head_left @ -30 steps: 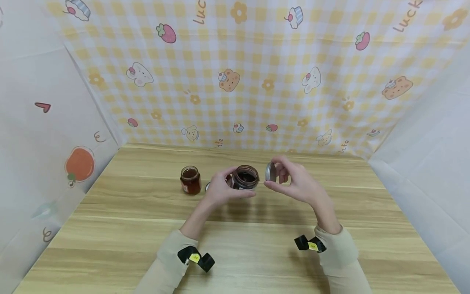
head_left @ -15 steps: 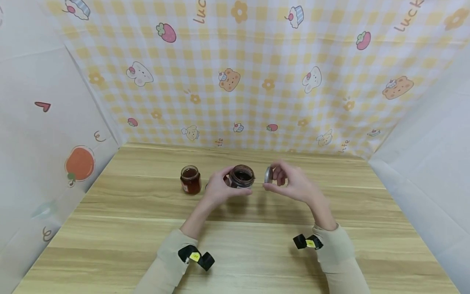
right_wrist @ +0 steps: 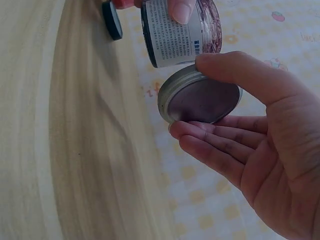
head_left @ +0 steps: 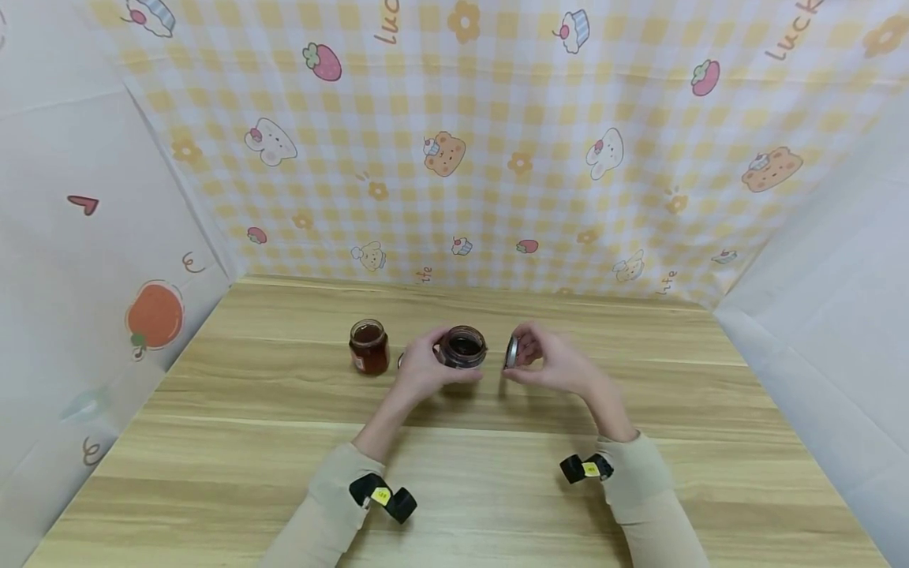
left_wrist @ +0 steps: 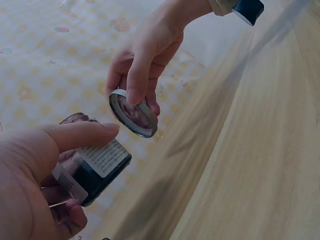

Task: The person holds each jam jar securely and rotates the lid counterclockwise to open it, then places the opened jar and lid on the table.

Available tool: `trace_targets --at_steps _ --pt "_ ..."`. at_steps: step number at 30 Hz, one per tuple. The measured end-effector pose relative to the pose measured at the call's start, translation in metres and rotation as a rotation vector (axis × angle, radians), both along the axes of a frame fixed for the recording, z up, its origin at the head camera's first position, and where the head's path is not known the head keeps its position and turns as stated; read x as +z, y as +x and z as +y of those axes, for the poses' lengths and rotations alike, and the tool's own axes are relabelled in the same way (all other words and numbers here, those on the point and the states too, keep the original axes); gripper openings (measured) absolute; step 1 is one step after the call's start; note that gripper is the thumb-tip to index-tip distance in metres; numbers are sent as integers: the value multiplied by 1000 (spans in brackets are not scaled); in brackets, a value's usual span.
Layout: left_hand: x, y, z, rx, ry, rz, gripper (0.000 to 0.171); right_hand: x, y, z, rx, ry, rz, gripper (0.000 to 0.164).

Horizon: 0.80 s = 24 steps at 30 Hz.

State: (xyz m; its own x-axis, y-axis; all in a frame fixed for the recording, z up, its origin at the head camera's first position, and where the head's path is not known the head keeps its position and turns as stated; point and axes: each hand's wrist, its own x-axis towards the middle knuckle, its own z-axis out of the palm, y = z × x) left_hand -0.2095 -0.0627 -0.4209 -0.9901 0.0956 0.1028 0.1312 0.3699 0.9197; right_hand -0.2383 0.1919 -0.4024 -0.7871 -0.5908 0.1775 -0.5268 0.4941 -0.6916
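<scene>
My left hand [head_left: 426,364] grips a glass jar [head_left: 463,347] with dark contents, thumb and fingers around its sides. The jar's mouth is uncovered, and its label [right_wrist: 172,42] shows in the right wrist view. To its right, my right hand [head_left: 554,361] pinches a silvery round lid [head_left: 511,352] by the rim. That lid stands on edge in the air, a small gap from the jar in the head view. In the right wrist view its inner face looks dark and smeared. A second uncovered jar [head_left: 369,349] of red-brown contents stands on the table to the left.
A dark round lid-like disc [right_wrist: 112,20] lies on the wooden table [head_left: 284,457], mostly hidden behind my left hand in the head view. A yellow checked cloth [head_left: 497,205] hangs along the back edge. White cloth [head_left: 64,260] covers the left side.
My right hand has moved left and slightly lower with the lid. My left hand has shifted the dark jar a little left. The second jar stays where it was.
</scene>
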Motion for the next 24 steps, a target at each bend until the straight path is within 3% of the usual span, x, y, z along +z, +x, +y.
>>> trace_targets --at_steps 10,24 --pt "-6 0 2 59 -103 5 72 -16 -4 -4 24 -35 -20 50" --pt "-16 -4 3 94 -150 -11 74 -25 -5 -7 7 -40 -129 55"
